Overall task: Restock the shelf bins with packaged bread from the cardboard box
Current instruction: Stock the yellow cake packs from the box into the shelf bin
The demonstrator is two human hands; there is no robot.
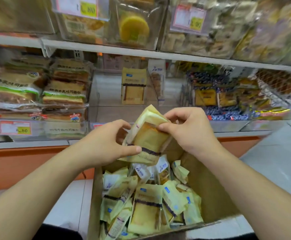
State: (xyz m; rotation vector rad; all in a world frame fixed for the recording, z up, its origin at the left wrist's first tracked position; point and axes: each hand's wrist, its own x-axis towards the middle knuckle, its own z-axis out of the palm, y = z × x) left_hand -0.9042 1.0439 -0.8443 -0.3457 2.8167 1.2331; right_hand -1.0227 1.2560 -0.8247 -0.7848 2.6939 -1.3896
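Packaged bread (147, 135) sits at the centre of the frame, held above the cardboard box (208, 184) by both hands. The pack is pale yellow with a clear window showing a golden slice and a dark band across its lower part; the print below the band is too small to read. More than one pack appears to be stacked in the grip, though the count cannot be told.

The left hand (106, 142) grips the lower left edge of the pack, thumb on the front face near the dark band and fingers curled behind. The right hand (188, 129) pinches the upper right edge, fingertips curled onto the front face.

The cardboard box occupies the lower centre of the frame and holds loose packs (148, 207) of the same yellow type, each with a small blue label; several white-wrapped packs (162, 167) lie at its far end.

Directly behind the hands, the clear shelf bin (106, 94) holds one upright yellow pack (133, 85) at its back.

At centre left, stacked toast packs (64, 94) carry Chinese print reading "牛乳吐司面包". The price tag (15, 128) at lower left reads "8.80". Tags at the top of the frame read ".80" only; the leading digit is unclear.
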